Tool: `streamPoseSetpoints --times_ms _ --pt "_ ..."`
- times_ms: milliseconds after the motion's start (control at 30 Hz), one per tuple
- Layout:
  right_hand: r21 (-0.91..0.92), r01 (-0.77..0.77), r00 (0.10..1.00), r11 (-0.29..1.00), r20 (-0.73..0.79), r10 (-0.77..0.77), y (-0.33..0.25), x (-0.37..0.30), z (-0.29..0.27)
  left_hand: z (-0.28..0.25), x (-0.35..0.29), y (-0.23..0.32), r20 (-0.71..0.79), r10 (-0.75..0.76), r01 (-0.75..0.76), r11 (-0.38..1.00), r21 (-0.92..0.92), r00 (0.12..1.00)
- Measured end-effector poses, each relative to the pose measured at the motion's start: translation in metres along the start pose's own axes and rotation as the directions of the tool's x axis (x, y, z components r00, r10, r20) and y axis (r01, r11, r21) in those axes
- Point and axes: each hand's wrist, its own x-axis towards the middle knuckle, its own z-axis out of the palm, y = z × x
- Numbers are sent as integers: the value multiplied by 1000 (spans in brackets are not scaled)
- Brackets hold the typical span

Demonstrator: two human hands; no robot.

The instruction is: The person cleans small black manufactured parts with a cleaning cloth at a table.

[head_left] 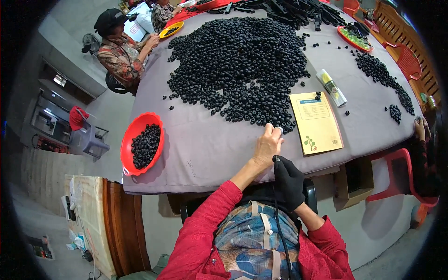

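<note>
A large heap of small black round pieces with holes [238, 60] spreads over the grey-covered table [186, 158]. My left hand [267, 147], bare, has its fingers curled at the heap's near edge, with something white around one fingertip. Whatever lies between those fingers is hidden. Close below it, in a black glove, my right hand [288, 182] is closed in a pinch. A small pale, metallic-looking tip shows at its fingers, but I cannot make out what it holds. From near this hand a black cord [283, 233] runs down over my patterned apron [252, 233].
A red basket [125, 144] of black pieces stands left. Right of the heap lie a yellow booklet [317, 123] and a white-and-green tube [332, 88]. Black strips [298, 11] are piled at the back. A person in a cap [119, 56] works at the left; another hand [421, 128] shows right.
</note>
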Motion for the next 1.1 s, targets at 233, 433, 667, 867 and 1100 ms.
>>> streamPoseSetpoints --times_ms 233,433,667,867,1100 --pt "-34 18 1000 999 3 -18 0 -1 3 -3 -2 -11 39 -44 43 999 28 998" --pt "4 -66 998 998 -17 66 8 3 -2 -26 -15 -14 204 -369 418 720 -555 907" --pt "-116 30 999 993 -42 -35 3 7 3 -55 -59 -1 412 -312 492 248 -835 856" --pt "107 -251 966 962 88 242 13 13 0 -50 -75 5 483 -304 554 219 -803 821" --pt "58 -200 971 978 146 190 5 13 0 -53 -76 7 476 -248 519 149 -842 844"
